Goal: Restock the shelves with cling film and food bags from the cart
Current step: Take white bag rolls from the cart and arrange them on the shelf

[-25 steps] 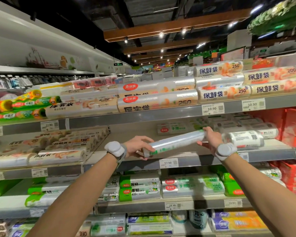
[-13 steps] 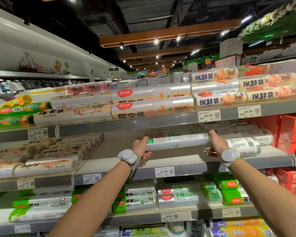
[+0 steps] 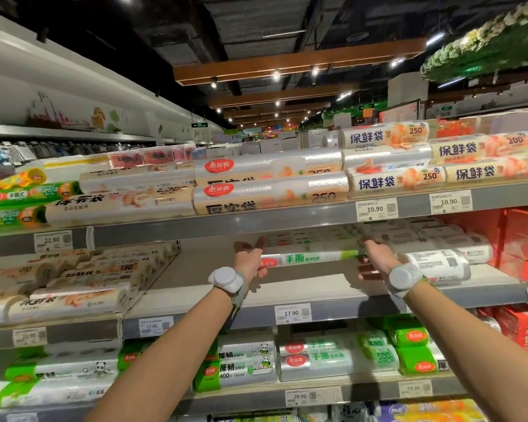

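Note:
A clear cling film roll [image 3: 310, 257] with green lettering and a red logo lies level, deep over the bare grey middle shelf [image 3: 302, 292] above the 17.90 price tag [image 3: 291, 313]. My left hand [image 3: 250, 260] grips its left end, thumb up and fingers under it. My right hand [image 3: 377, 260] grips its right end. Both arms reach far in, each with a white wrist device. Whether the roll touches the shelf cannot be told. The cart is out of view.
More rolls [image 3: 305, 239] lie at the back of the shelf. White rolls [image 3: 439, 263] sit close on the right, then red boxes [image 3: 525, 239]. Beige food bag rolls [image 3: 73, 278] fill the left bay. The upper shelf edge [image 3: 256, 222] hangs just above my hands.
Both hands have carried the roll from the shelf's front edge deeper in, and it went from tilted to level. My arms are stretched further forward.

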The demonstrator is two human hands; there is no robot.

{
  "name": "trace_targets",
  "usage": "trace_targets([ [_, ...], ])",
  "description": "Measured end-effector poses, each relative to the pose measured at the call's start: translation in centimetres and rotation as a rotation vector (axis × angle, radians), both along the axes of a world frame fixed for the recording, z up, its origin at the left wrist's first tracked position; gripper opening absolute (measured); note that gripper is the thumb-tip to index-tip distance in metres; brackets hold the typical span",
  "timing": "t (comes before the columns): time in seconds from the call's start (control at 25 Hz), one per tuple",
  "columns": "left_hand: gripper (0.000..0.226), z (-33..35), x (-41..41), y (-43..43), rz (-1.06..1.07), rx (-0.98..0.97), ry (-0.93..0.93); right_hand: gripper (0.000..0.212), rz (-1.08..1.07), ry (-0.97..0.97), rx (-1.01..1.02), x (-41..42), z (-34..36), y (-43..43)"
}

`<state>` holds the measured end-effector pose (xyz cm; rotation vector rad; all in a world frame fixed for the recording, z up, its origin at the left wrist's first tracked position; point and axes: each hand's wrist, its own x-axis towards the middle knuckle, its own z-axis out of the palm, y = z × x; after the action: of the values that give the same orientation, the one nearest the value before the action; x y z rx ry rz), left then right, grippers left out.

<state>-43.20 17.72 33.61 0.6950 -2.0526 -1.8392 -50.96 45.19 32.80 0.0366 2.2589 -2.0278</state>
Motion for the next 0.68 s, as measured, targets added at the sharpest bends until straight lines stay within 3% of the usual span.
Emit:
trace_targets([
  [0.12, 0.031, -0.3, -0.7, -0.1, -0.062, 0.146, 0.033, 0.039, -0.06, 0.029, 0.09, -0.3, 0.1, 0.4],
  [0.28, 0.037, -1.9, -2.0, -0.9, -0.091, 0.089, 0.005, 0.047, -0.049, 0.007, 0.16, -1.1, -0.4, 0.6],
  [0.48, 0.084, -3.7, -3.2, -1.3, -0.133, -0.408, -0.151, 0.047, -0.004, 0.044, 0.459, -1.4, -0.8, 0.0],
  [0.68, 0.07, -4.8, -4.8, -2.4, -0.11, -0.62, -0.288, 0.041, 0.045, 0.033, 0.604, -2.7, -1.5, -0.6],
])
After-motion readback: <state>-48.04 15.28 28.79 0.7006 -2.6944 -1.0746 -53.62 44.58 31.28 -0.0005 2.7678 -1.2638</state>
